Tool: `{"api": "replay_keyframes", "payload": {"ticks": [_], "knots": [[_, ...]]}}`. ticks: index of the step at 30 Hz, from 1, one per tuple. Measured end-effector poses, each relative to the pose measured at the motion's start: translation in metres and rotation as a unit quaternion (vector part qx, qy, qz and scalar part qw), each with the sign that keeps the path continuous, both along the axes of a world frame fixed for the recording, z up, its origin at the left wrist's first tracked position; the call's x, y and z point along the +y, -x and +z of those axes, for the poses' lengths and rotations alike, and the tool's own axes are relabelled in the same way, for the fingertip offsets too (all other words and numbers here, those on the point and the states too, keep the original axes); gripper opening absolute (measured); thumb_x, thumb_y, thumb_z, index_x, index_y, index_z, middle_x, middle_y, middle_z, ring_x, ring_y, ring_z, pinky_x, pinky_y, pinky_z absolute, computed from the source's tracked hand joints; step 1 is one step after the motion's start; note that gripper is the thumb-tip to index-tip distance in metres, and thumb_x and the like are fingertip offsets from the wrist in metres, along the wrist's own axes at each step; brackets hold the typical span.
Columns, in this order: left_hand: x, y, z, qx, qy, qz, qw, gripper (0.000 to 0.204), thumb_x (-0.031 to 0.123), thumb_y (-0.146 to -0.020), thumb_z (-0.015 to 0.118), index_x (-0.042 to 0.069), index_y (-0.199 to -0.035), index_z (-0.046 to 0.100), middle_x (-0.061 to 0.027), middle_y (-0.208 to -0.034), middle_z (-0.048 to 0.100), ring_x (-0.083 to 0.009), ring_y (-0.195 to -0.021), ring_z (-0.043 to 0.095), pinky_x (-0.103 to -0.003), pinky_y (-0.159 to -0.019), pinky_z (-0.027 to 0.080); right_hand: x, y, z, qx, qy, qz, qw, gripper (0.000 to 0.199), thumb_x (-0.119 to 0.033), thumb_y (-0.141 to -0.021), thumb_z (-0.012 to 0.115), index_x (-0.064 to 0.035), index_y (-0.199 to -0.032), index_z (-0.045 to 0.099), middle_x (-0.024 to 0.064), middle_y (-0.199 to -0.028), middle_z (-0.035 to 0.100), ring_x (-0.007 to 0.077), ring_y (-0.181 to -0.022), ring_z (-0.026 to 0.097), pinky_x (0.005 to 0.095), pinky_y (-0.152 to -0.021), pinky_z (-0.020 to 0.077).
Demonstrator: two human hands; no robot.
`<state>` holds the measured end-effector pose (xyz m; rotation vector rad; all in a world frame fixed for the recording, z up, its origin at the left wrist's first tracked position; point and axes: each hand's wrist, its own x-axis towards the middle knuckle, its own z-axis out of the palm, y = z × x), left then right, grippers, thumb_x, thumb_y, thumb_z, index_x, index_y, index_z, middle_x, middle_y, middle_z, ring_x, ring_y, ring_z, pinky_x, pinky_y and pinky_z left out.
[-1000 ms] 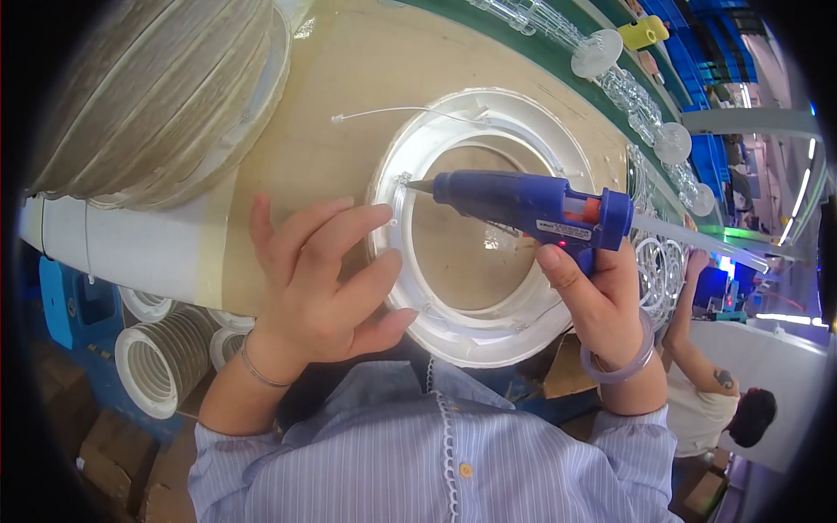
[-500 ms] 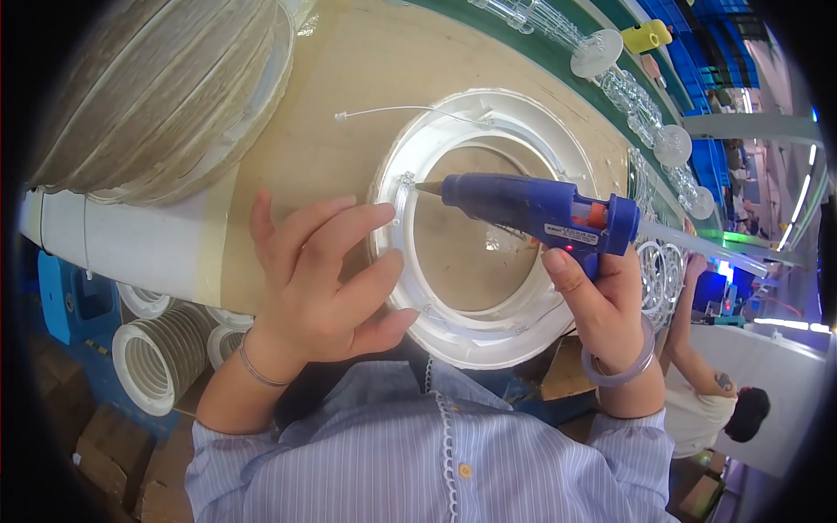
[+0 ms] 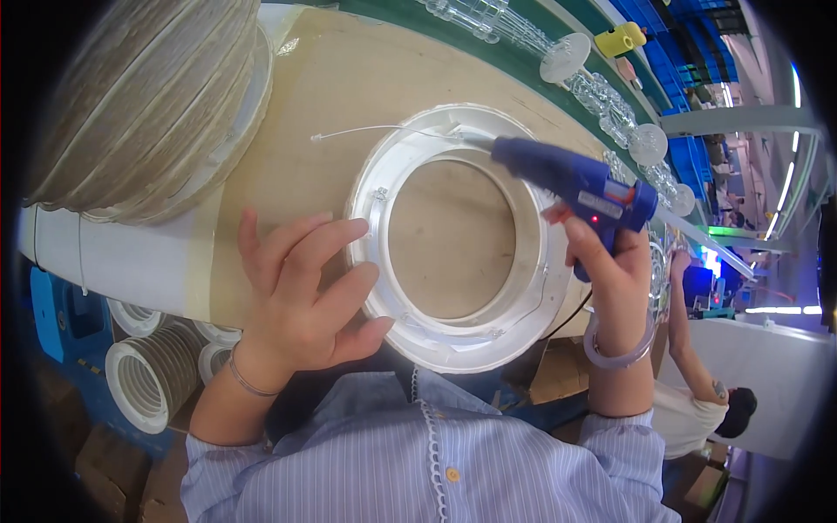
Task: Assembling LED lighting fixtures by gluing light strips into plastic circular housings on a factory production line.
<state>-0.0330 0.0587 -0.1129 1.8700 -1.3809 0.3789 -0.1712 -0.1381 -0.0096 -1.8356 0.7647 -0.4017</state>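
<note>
A white ring-shaped frame [image 3: 370, 261] lies on the brown tabletop in front of me, with a thin wire and small clear blobs along its inner channel. From its far side a thin white cable [image 3: 357, 131] with a small plug runs out to the left. My right hand [image 3: 615, 261] grips a blue hot glue gun [image 3: 558, 174], a red light lit on its body and a clear glue stick out of its back. Its nozzle is over the ring's far right part. My left hand [image 3: 305, 292] is at the ring's left edge, fingers spread, holding nothing.
A large ribbed beige shade [image 3: 148, 105] stands at the left. Below it are ribbed white-rimmed cylinders [image 3: 153, 379] and a blue stool [image 3: 61, 305]. Clear plastic parts [image 3: 602, 105] line the green strip at the back, near a yellow object [image 3: 621, 39]. Another person [image 3: 697, 401] works at the right.
The glue gun has lifted from the ring's left side and swung right and away, its nozzle now near the far side. The ring appears slightly further left; my left hand stays beside it.
</note>
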Motion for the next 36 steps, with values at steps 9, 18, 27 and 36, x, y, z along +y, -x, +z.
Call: {"api": "replay_keyframes", "payload": {"ticks": [9,18,27,36], "knots": [[0.002,0.001,-0.002,-0.009,0.022,0.000,1.000,0.030,0.041,-0.071,0.050,0.013,-0.077,0.058,-0.0053,-0.099,0.054,-0.0238,-0.096,0.043,-0.049,-0.099,0.013,-0.013,-0.010,-0.018,0.030,0.080,-0.016,0.996,0.024,-0.019,-0.081,0.056,0.0005,-0.094,0.056,0.0049,-0.075,0.058,0.0053,-0.054,0.045,0.0178,-0.048,0.0362],[0.002,0.001,-0.002,-0.011,0.031,0.000,0.999,0.030,0.041,-0.070,0.050,0.012,-0.075,0.058,-0.0053,-0.096,0.054,-0.0241,-0.094,0.043,-0.049,-0.099,0.014,-0.015,-0.008,-0.018,0.049,0.080,-0.009,0.996,0.025,-0.020,-0.080,0.057,0.0009,-0.094,0.056,0.0045,-0.074,0.057,0.0056,-0.054,0.046,0.0174,-0.048,0.0361],[0.002,0.000,-0.002,-0.008,0.026,0.000,1.000,0.030,0.040,-0.070,0.050,0.012,-0.074,0.058,-0.0058,-0.096,0.054,-0.0243,-0.094,0.043,-0.049,-0.098,0.014,-0.010,-0.009,-0.020,0.010,0.077,-0.029,0.997,0.025,-0.021,-0.080,0.057,-0.0005,-0.096,0.056,0.0037,-0.075,0.057,0.0063,-0.057,0.048,0.0168,-0.048,0.0371],[0.003,0.001,0.000,-0.024,0.007,0.004,1.000,0.033,0.043,-0.071,0.048,0.012,-0.077,0.059,-0.0073,-0.098,0.053,-0.0258,-0.096,0.043,-0.048,-0.099,0.014,-0.013,-0.002,-0.017,0.050,0.089,-0.013,0.995,0.026,-0.022,-0.080,0.058,-0.0009,-0.095,0.056,0.0025,-0.072,0.056,0.0061,-0.056,0.048,0.0167,-0.047,0.0367]]}}
